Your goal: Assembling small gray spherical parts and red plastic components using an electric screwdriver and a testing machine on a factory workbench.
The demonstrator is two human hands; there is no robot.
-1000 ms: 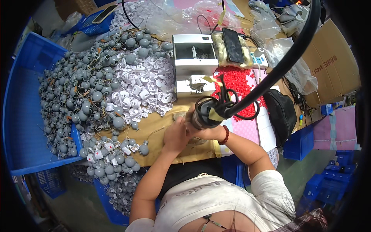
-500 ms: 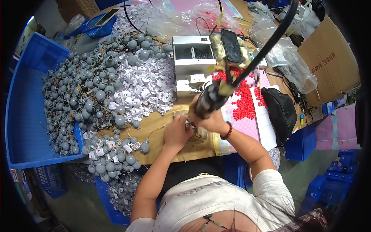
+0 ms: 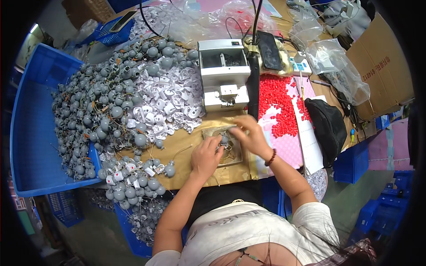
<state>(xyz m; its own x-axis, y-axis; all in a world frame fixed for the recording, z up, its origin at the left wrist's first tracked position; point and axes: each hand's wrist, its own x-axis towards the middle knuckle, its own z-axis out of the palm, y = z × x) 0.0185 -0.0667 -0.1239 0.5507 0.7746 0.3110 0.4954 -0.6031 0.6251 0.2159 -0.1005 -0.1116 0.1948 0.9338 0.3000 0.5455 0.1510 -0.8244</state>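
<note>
A small grey ball-shaped part (image 3: 223,138) sits on a square, clear-edged fixture (image 3: 236,160) on the brown-covered table. My left hand (image 3: 207,156) is closed on this part at its left side, thumb and fingers against it. Just to the right, my right hand (image 3: 251,136) is raised over the fixture, slightly blurred, with thumb and fingers apart and nothing visible between them. A black powered screwdriver (image 3: 253,84) hangs upright from its cord, beyond my right hand and beside a white-and-grey screw feeder (image 3: 224,75).
Grey balls with wires (image 3: 95,106) fill a blue bin (image 3: 33,164) and spill out leftward. White plastic pieces (image 3: 166,106) lie beside them. Red caps (image 3: 284,119), a black pouch (image 3: 326,131), a phone (image 3: 269,51) and a cardboard box (image 3: 381,66) are on the right.
My right hand has let go of the screwdriver, which has swung up and away to hang beside the feeder. The fixture and grey part now show; my left hand stays in nearly the same place.
</note>
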